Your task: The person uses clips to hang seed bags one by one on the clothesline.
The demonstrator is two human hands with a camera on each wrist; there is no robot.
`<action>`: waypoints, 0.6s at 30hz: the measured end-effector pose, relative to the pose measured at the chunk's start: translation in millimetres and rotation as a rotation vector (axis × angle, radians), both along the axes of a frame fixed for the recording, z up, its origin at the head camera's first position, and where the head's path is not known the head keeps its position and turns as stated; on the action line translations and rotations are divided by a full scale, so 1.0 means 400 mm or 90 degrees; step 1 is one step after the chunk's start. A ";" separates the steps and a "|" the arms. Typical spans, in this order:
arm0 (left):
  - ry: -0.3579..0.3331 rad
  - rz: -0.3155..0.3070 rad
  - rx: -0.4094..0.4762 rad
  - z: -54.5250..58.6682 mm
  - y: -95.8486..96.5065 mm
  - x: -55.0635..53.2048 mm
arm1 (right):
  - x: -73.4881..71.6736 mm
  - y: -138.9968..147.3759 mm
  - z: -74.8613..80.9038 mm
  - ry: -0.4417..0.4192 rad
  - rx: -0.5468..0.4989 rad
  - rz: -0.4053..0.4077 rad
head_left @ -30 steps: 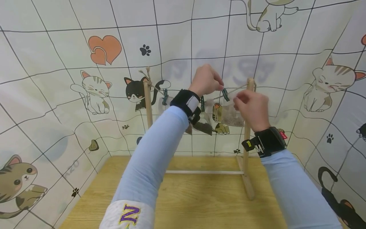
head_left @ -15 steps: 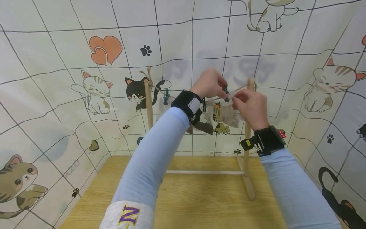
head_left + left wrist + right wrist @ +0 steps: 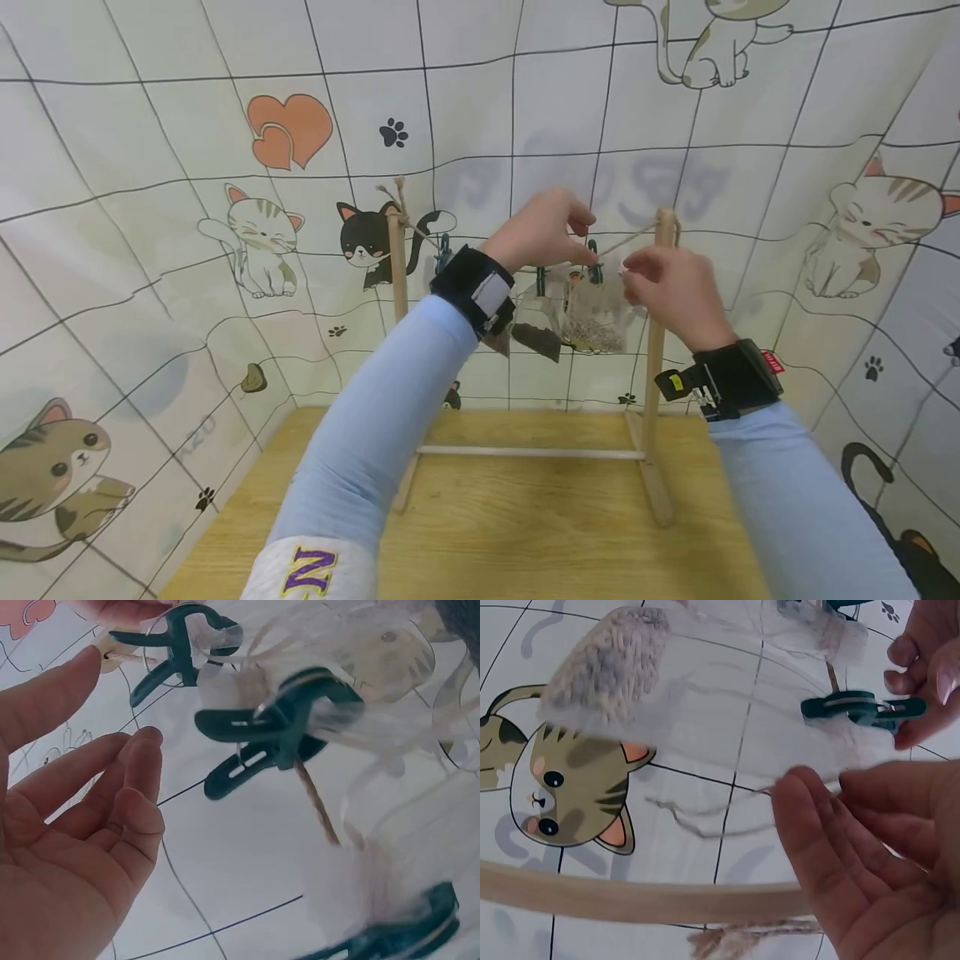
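A sheer pouch with pale grainy contents hangs from the twine by a green clip. Just above and left of that clip is my left hand, its thumb and fingers parted. The left wrist view shows a gap between those fingers and the handles of the green clips. My right hand stays at the pouch's right side, thumb and index finger slightly apart. Close up in the right wrist view, the pouch's drawstring trails loose behind the right fingertips. Both hands hold nothing.
The twine runs between two wooden posts joined low down by a white rod. A second pouch with dark contents hangs farther left. The stand rests on a wooden table before a cat-print cloth.
The pouch has swung from sideways to hanging straight down under its clip. My left fingers have come off the clip, and my right fingers have let go of the pouch's top.
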State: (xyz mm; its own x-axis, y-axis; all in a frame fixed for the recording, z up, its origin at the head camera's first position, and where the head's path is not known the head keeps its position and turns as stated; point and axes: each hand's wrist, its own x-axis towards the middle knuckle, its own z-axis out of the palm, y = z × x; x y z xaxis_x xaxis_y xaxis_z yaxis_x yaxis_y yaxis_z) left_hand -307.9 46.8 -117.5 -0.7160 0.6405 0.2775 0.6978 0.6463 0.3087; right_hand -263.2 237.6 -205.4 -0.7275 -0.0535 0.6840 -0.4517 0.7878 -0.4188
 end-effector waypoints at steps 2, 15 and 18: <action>0.022 -0.009 0.001 -0.003 -0.015 0.009 | 0.012 0.011 0.002 -0.024 0.019 0.008; 0.234 -0.052 0.063 -0.074 -0.200 0.104 | 0.094 0.068 0.003 0.032 0.114 0.040; 0.281 -0.054 0.112 -0.122 -0.250 0.113 | 0.106 0.086 -0.015 0.092 0.123 0.031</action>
